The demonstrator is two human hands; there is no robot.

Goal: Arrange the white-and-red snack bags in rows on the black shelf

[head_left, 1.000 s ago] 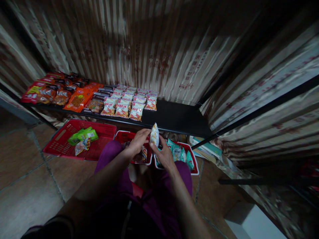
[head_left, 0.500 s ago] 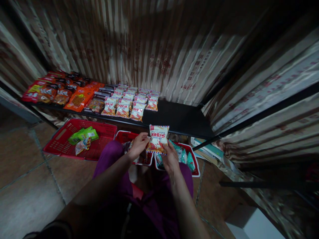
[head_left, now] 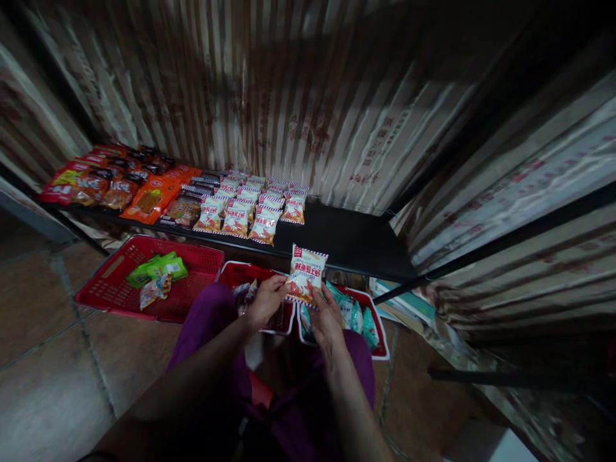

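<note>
A white and orange snack bag (head_left: 307,273) with striped ends is upright between my hands, just in front of the shelf. My right hand (head_left: 328,321) is closed on its lower right part, thumb across the front. At the bag's lower left edge, my left hand (head_left: 266,300) pinches with its fingertips. Matching snack bags (head_left: 236,217) stand in rows on the black shelf (head_left: 346,234), left of the held one. Beneath my hands are a middle red basket (head_left: 234,272) with dark packets and a right red basket (head_left: 381,333) with teal packets.
Orange and red snack packs (head_left: 149,197) fill the shelf's left end. A wide red basket (head_left: 113,305) on the floor at left holds green packets and a small colourful one. Books or papers (head_left: 407,298) lie under the shelf's right end. A striped curtain (head_left: 269,83) hangs behind.
My left fingers have come onto the bag's lower left edge; just before, they were apart at its side. The view has tilted slightly, and the bag leans a little differently.
</note>
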